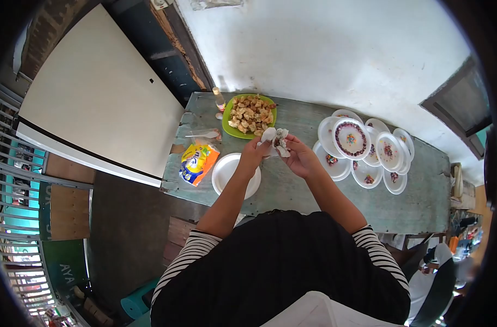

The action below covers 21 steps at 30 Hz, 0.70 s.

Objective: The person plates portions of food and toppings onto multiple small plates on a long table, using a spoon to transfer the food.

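Above the middle of the table, my left hand [257, 152] and my right hand [301, 157] are close together, both with fingers closed. A smooth white piece [268, 134], perhaps paper or tissue, shows at my left fingers. My right fingers grip a crumpled, whitish-grey piece [281, 140]; its exact kind is too small to make out. Just beyond the hands sits a green plate [241, 133] heaped with golden-brown fried pieces [252, 113]. Partly behind my left forearm lies a white plate [223, 173].
Left on the table are an orange, yellow and blue packet [198, 162], a white spoon [205, 134] and a small bottle [219, 100]. Several white plates [326, 134] with colourful pieces overlap at right. A white wall [314, 60] borders the back; a large pale cabinet [106, 92] stands left.
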Motion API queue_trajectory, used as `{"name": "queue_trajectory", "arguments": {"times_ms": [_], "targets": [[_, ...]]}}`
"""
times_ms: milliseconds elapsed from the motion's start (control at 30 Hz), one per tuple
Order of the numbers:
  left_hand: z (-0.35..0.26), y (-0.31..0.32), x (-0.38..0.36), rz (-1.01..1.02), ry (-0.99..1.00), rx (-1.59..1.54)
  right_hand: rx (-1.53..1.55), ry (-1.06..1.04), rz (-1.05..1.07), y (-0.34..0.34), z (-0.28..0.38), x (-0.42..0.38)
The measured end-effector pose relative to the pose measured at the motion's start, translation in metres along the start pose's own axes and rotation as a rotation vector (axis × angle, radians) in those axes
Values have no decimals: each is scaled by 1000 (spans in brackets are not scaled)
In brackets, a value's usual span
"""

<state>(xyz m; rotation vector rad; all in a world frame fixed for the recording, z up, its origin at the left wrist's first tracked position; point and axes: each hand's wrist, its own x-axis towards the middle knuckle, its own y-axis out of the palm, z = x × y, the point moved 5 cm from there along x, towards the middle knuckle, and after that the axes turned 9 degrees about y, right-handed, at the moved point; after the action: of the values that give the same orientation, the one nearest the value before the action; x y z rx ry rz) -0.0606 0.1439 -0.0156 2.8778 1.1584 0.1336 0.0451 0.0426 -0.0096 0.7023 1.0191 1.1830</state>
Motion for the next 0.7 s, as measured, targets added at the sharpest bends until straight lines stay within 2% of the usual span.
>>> {"name": "queue_trajectory", "arguments": {"times_ms": [67, 167, 300, 367, 500, 567, 600, 667, 700], "targets": [[-11, 32, -14, 58, -233, -328, -28, -91, -121, -11, 17, -21], [-12, 66, -27, 121, -210, -472, -113, -203, -175, -23, 39, -51], [-14, 99, -39, 74, -215, -579, -172, -258, -201, -35, 57, -84], [-22, 115, -48, 88, -369, -880, -306, -320, -215, -42, 63, -94], [-1, 137, -60, 43, -356, -985, -453, -362, -239, -45, 70, -109], [5, 143, -67, -39, -258, -930, -898, -419, -387, -41, 74, -114], [6, 147, -69, -51, -252, -928, -899, -412, -376, -39, 73, -115], [4, 151, -69, -75, -203, -853, -1210, -466, -486, -31, 72, -119], [5, 153, -69, -84, -193, -849, -1212, -466, -471, -25, 69, -120]]}}
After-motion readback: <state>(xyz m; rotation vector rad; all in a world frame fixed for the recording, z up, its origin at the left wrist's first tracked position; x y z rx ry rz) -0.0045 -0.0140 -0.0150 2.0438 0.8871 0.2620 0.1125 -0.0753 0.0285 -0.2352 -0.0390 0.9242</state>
